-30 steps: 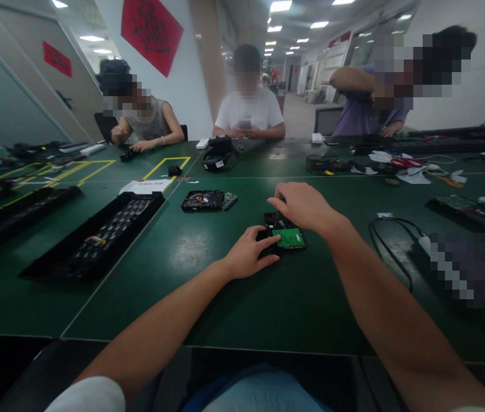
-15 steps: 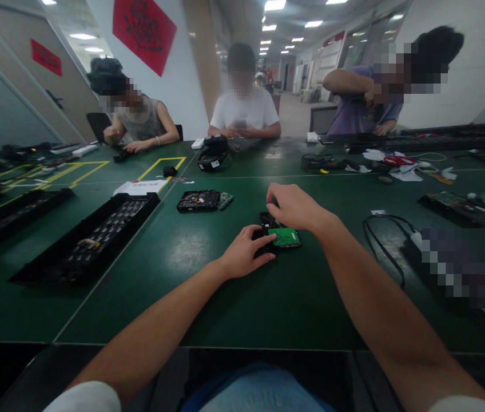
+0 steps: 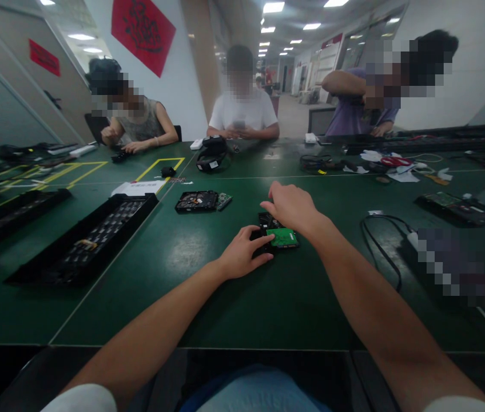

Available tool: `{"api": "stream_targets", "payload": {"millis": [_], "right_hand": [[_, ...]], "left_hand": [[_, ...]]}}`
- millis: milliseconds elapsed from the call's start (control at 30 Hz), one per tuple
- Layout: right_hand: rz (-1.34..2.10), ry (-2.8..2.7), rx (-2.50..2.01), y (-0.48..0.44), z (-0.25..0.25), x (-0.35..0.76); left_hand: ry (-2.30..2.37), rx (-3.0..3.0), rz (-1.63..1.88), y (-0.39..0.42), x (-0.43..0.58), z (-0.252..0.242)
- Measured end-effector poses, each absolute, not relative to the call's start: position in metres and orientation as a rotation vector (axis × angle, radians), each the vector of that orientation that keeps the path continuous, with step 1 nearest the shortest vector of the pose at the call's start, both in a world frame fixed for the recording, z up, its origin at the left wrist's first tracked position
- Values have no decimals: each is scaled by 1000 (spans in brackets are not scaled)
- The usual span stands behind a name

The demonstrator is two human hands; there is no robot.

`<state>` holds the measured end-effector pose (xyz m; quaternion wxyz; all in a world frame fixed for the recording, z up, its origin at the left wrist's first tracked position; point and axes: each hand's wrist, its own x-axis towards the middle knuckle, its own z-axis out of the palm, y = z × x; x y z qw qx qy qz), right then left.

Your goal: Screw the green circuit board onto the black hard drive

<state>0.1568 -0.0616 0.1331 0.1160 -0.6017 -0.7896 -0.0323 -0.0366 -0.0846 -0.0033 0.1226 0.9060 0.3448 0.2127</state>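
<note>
In the head view a green circuit board [image 3: 283,237] lies on a black plastic case [image 3: 266,220] near the middle of the table. My left hand [image 3: 245,252] rests at its left side with fingers spread. The index fingertip presses on the board's left edge, and the thumb stretches along the near side. Over the far edge of the case hovers my right hand [image 3: 291,206], its fingers curled and closed. Whatever those fingers hold, if anything, is hidden behind the hand. Part of the black case is covered by both hands.
Left of my hands lie an opened black device [image 3: 197,201] and a small circuit board [image 3: 224,201]. A long black tray [image 3: 92,237] stands further left. Cables [image 3: 382,246] and a second black device [image 3: 452,207] lie at right. Three people sit across the green table [image 3: 208,309].
My right hand has turned slightly at the wrist, and its thumb side now points further left. My left hand keeps its place on the board. The whole view has shifted slightly.
</note>
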Motion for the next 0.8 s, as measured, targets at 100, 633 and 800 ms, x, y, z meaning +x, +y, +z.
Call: {"api": "stream_targets", "payload": {"millis": [100, 633, 800], "right_hand": [[-101, -2286, -1814, -61, 132, 159], [-58, -2356, -1673, -57, 129, 161], [53, -2452, -1437, -53, 129, 168]], "left_hand": [[1006, 2660, 628, -85, -36, -3], [996, 2668, 644, -85, -36, -3], [995, 2666, 632, -84, -37, -5]]}}
